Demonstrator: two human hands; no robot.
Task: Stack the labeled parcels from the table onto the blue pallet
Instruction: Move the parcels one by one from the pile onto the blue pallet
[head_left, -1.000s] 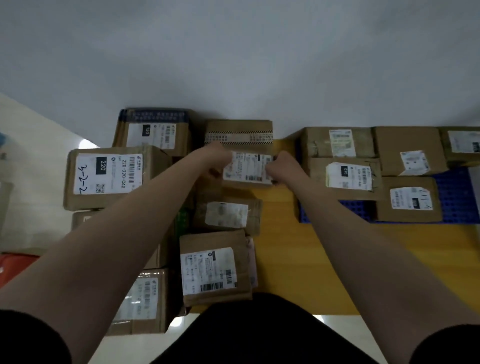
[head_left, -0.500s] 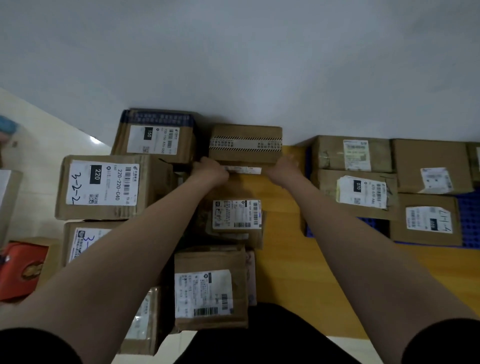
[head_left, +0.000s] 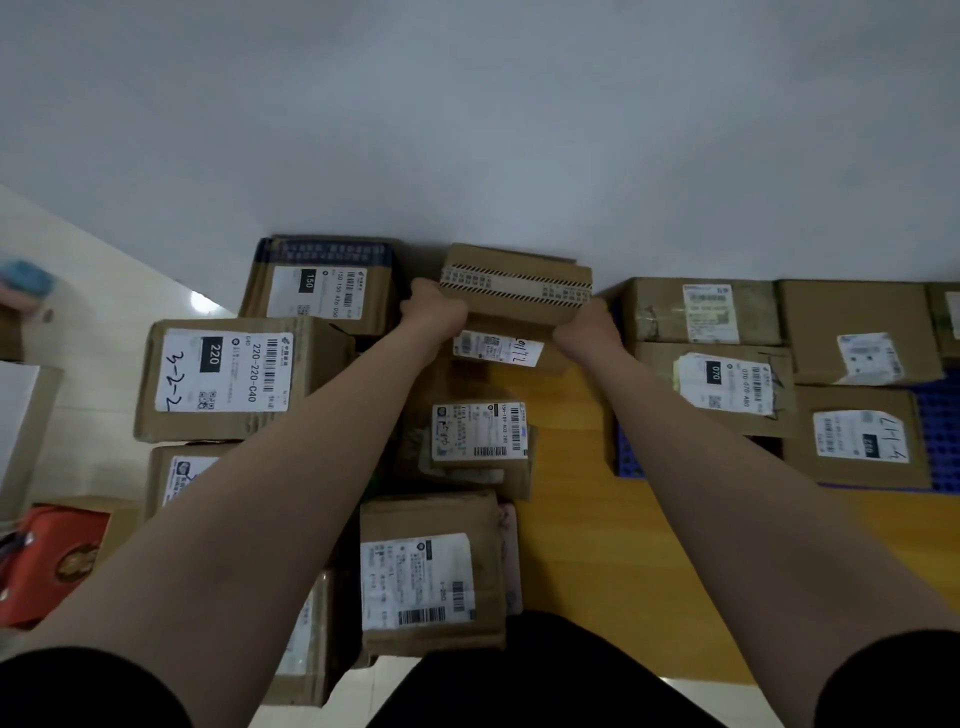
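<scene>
A brown parcel with black-and-white striped tape (head_left: 514, 288) sits at the far end of the wooden table (head_left: 597, 545), slightly tilted. My left hand (head_left: 434, 314) grips its left end and my right hand (head_left: 584, 325) grips its right end. Just below it lies a small labeled parcel (head_left: 496, 349). More labeled parcels crowd the table: the 220 box (head_left: 234, 379), the 150 box (head_left: 322, 286), a middle parcel (head_left: 478, 431) and a near one (head_left: 426, 571). The blue pallet (head_left: 943, 431) at the right carries several parcels, among them the 070 box (head_left: 727, 387).
A red box (head_left: 52, 556) lies at the lower left beside further cartons. A grey wall runs right behind the parcels. Bare yellow tabletop lies between the parcel pile and the pallet.
My hands left the small labeled parcel, reached farther back and took hold of the striped-tape parcel at both ends. That parcel now sits slightly tilted.
</scene>
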